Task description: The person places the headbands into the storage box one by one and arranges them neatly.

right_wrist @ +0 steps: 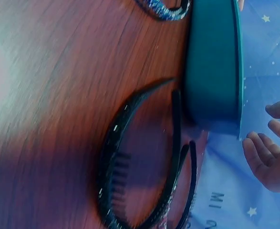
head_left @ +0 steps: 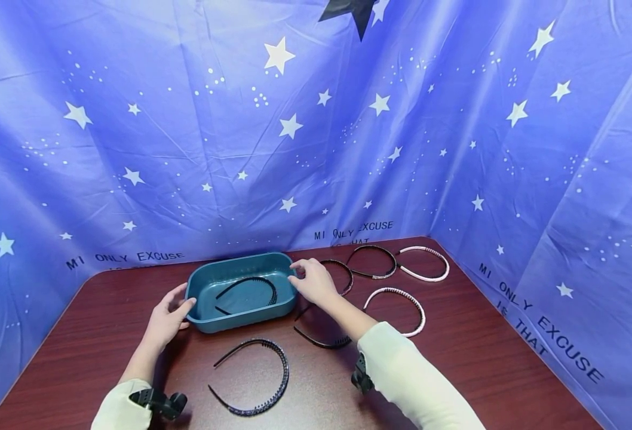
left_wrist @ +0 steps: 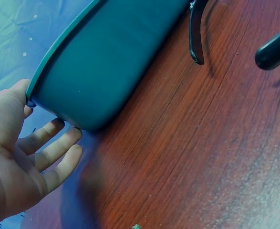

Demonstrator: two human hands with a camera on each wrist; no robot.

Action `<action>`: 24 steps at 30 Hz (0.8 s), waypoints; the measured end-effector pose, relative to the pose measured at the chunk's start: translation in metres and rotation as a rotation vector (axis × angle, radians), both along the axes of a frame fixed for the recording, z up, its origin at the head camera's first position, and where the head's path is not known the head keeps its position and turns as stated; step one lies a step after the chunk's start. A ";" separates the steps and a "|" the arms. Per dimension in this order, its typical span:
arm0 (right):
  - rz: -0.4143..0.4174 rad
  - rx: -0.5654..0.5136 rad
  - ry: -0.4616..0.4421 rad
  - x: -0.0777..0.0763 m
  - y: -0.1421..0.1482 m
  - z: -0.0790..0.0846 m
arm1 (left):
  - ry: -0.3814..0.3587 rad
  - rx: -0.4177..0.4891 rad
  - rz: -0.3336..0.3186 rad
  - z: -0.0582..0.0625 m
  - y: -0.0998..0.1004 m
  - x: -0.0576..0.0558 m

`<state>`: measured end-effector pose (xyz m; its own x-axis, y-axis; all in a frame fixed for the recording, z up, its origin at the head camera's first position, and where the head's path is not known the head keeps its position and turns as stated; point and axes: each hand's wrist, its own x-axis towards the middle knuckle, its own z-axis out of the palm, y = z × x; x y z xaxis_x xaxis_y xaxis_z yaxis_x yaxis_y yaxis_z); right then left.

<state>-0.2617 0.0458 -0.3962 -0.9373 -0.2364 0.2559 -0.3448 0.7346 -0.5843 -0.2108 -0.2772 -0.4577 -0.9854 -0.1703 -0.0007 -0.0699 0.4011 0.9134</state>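
**Hands at both ends of a blue-green basin holding one headband**

Directions follow the head view, with the basin at the centre of the clock face. The blue-green plastic basin (head_left: 246,318) stands upright on the reddish-brown table (head_left: 106,322), close to its far edge. The left hand (head_left: 169,316) is at the basin's 9 o'clock end, its grip holding the rim, thumb over the edge and fingers along the outer wall. The right hand (head_left: 316,280) is at the 3 o'clock end; its grip is fairly wide and holds nothing, with the fingertips just beside the basin and a gap showing in the right wrist view.

A black toothed headband (head_left: 274,291) lies inside the basin, its tips towards 9 o'clock. On the table at 6 o'clock lies a glittery dark headband (head_left: 285,376), apart from the basin. Near 4 o'clock, a plain-tipped black headband (head_left: 321,344) is partly hidden beneath the right forearm. Towards 3 o'clock, beyond the right hand, are a dark headband with a speckled band (head_left: 351,276), a black headband with a glittery section (head_left: 384,276) and two pale pink headbands (head_left: 447,266) (head_left: 422,313). A blue star-printed curtain (head_left: 289,167) hangs behind, from 9 through 12 to 3 o'clock.
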 end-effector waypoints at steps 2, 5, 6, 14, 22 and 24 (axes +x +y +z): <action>-0.008 0.005 0.001 -0.001 0.007 -0.002 | 0.001 -0.003 0.001 0.000 0.000 0.000; -0.021 0.011 0.007 -0.002 0.018 -0.004 | -0.002 -0.011 0.002 -0.001 0.000 0.000; -0.027 0.014 0.015 -0.003 0.022 -0.005 | -0.002 -0.012 0.001 -0.001 0.000 0.001; -0.085 0.012 0.022 -0.005 0.060 -0.002 | -0.005 -0.014 -0.001 0.000 0.000 -0.001; -0.149 0.039 0.021 -0.010 0.096 -0.004 | -0.009 -0.025 0.000 0.001 0.000 0.001; -0.153 0.045 0.024 -0.011 0.104 -0.005 | -0.010 -0.029 0.001 0.001 0.000 0.001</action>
